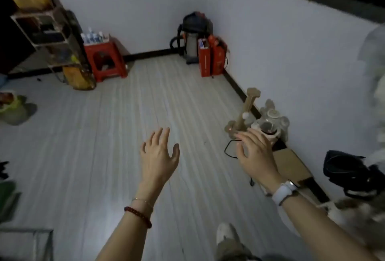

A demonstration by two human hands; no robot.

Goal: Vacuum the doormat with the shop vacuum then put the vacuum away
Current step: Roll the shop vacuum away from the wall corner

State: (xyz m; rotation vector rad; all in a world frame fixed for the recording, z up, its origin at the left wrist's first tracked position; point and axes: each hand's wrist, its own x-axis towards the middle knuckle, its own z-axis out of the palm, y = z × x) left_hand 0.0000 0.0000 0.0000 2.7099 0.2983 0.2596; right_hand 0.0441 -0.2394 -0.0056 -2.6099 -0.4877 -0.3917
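— Can any writing be read here?
— No. The red boxes [211,58] just right of the shop vacuum [192,37] carry pale marks, too blurred to read.
— The bottles [92,36]?
— Labels unreadable.

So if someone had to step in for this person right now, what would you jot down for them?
Left hand: open, holding nothing, out over the floor.
Right hand: open, holding nothing.
Shop vacuum: standing upright in the far corner, hose beside it, next to red boxes. Nobody is touching it.
Doormat: not in view in this picture.
Done: cannot tell from here whether the mat has been vacuumed. The vacuum may be parked after the job or not yet fetched.
Left: find the doormat and check it. If it is dirty, fetch the vacuum, clean the mat, then return it.
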